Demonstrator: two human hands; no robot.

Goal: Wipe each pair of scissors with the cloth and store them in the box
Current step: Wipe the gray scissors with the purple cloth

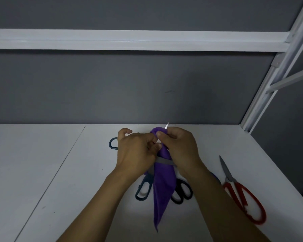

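Desk [73, 172], white, against a grey wall. Blue-handled scissors [164, 161] are held spread open just above the desk, at centre. The left hand [136, 151] is clenched round their middle, fingers curled. One blade is wrapped in the purple cloth [164, 182], with its tip showing above; the cloth is pinched round this blade by the right hand [178, 147], and its tail hangs down to the desk. Black scissors [181, 193] are seen flat under the right forearm. Red scissors [230, 179] are laid apart at right.
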